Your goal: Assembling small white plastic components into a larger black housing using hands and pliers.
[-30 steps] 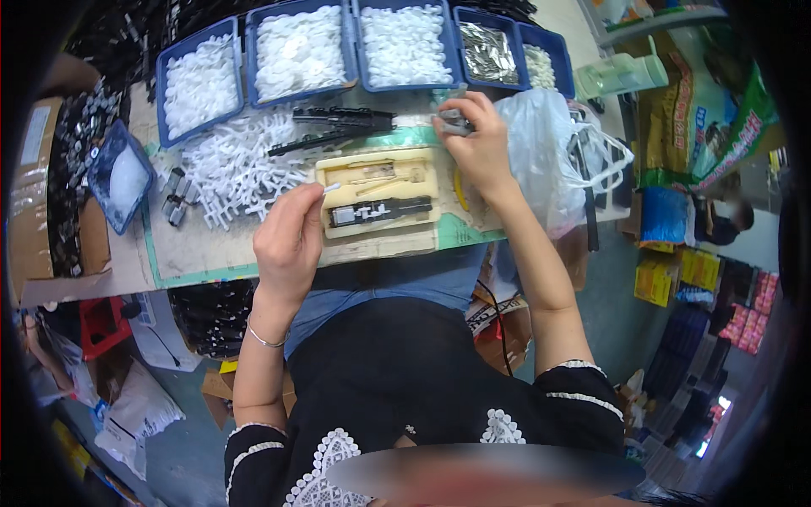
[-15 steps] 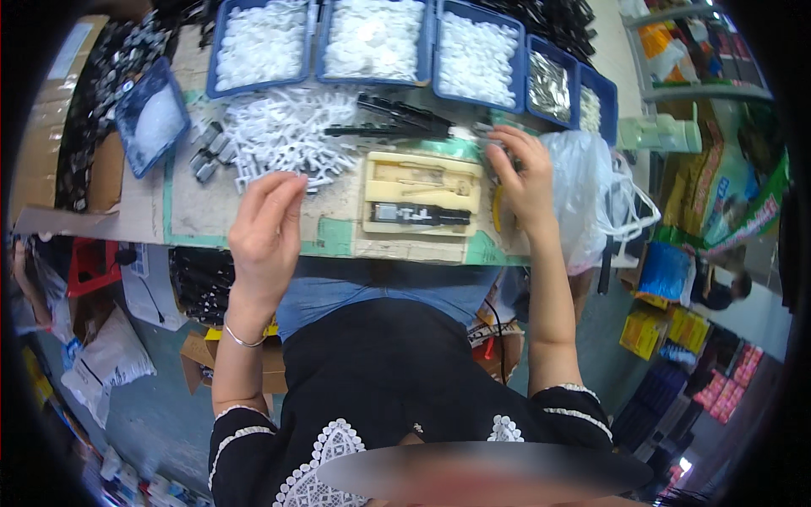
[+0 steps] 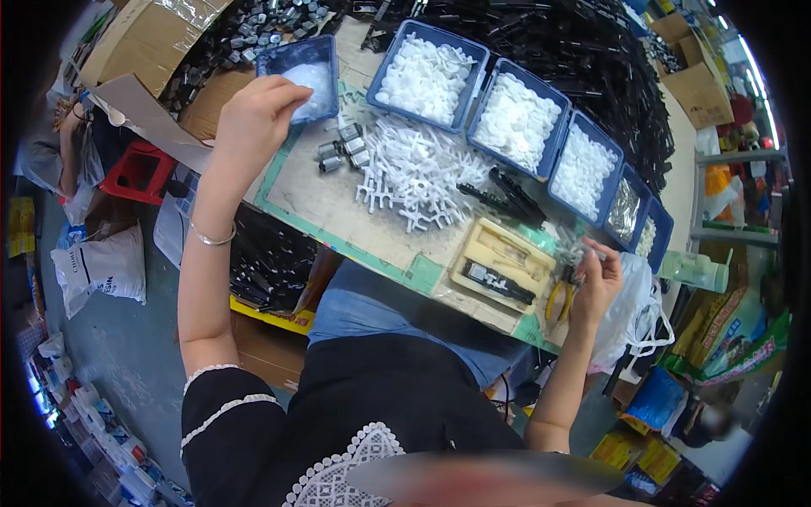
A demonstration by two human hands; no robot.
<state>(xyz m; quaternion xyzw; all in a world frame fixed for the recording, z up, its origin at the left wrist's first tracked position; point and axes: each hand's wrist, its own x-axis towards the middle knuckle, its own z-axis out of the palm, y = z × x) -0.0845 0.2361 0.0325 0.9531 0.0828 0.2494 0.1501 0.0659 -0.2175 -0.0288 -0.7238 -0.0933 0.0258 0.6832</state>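
Table (image 3: pixel 296 201) top: matt, scuffed, board-like; green tape (image 3: pixel 420 272) along near edge, smooth. Blue trays (image 3: pixel 411 117) toward far edge: plastic, semi-gloss rims; white caps (image 3: pixel 427 72) inside, smooth plastic. Metal strips (image 3: pixel 623 213) in another tray: bright, shiny. Branched white pieces (image 3: pixel 414 173) mid-table: plastic, satin. Cream holder (image 3: pixel 490 254) by near edge: plastic-looking, dull, stained; black part (image 3: pixel 512 289) in it, dark plastic. Bag (image 3: pixel 618 317) at right end: thin, translucent, crinkled plastic. Bin (image 3: pixel 330 55) at left end: blue plastic. Carton (image 3: pixel 156 42) beyond: brown cardboard.

Grey pieces (image 3: pixel 573 250) blurred, black heap (image 3: pixel 549 51) cut off above
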